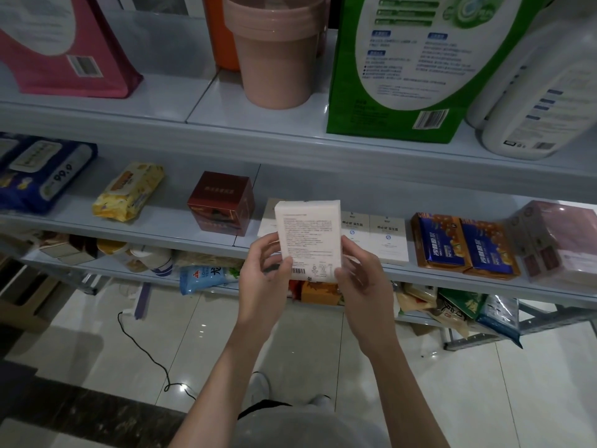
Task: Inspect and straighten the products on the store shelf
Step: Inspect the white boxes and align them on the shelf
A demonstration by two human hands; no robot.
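A white product box (308, 234) with small print and a barcode faces me, held upright in front of the middle shelf (168, 226). My left hand (263, 274) grips its lower left edge, thumb on the front near the barcode. My right hand (363, 279) grips its lower right edge. Behind it on the shelf lie matching white boxes (374, 237), flat and side by side. Another white box (267, 218) is partly hidden behind the held one.
On the middle shelf sit a dark red box (221, 203), a yellow wipes pack (127, 192), a blue wipes pack (42, 176), two blue-orange boxes (465, 247) and pink wrapped boxes (559, 240). Above stand pink buckets (274, 53), a green box (410, 66) and a white jug (533, 98). A black cable (145, 350) lies on the floor.
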